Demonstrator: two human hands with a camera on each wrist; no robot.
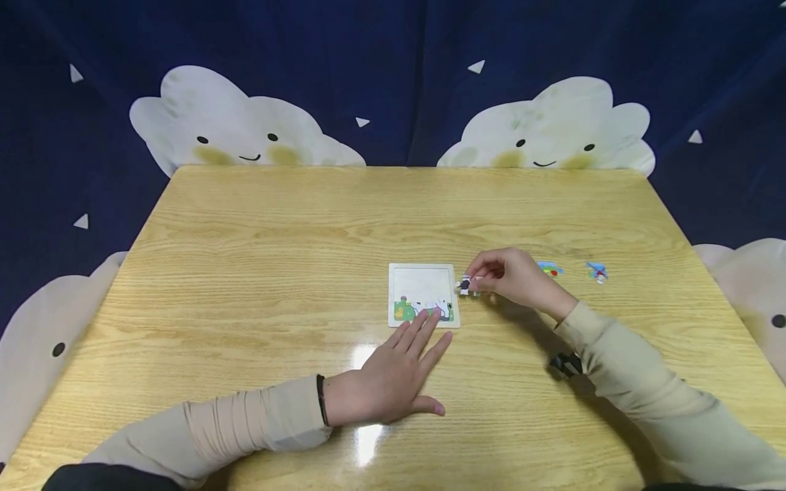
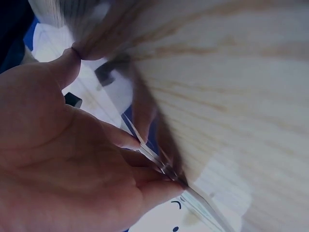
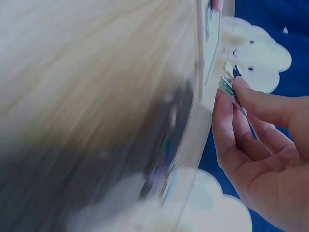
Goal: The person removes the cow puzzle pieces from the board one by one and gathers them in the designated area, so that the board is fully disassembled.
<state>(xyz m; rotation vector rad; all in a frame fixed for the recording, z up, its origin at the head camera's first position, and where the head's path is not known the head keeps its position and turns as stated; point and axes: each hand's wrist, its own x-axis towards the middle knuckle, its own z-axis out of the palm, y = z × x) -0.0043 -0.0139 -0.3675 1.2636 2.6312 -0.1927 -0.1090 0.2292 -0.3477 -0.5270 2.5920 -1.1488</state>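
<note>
counter [image 1: 276, 273]: light wood grain; from where i stand, a square puzzle tray [image 1: 424, 281] lies flat on it, a little right of the middle.
puzzle tray: pale rim, with a printed strip [image 1: 403, 311] along the bottom showing green ground and part of a white figure; the area above is plain white.
left hand [image 1: 399, 375]: fingers straight and slightly spread, thumb out to the side, fingertips resting on the tray's lower part; it grips nothing.
right hand [image 1: 512, 276]: thumb and fingertips drawn together, pinching a small puzzle piece [image 1: 464, 285].
puzzle piece: white with a dark patch, held off the counter just beside the tray's right rim; i can't tell how level it is.
loose pieces: a blue one with yellow and red [image 1: 550, 269] lies just past the right hand, and a blue-and-red one [image 1: 597, 273] farther right.
placing it well: i'd keep the left fingertips light but steady so the tray can't slide, and off the strip's upper edge where tabs may need to meet. best to turn the piece until its outline and picture match, lower it level, then press straight down with one fingertip. forced in at a slant, it could ride up and unseat its neighbours.
</note>
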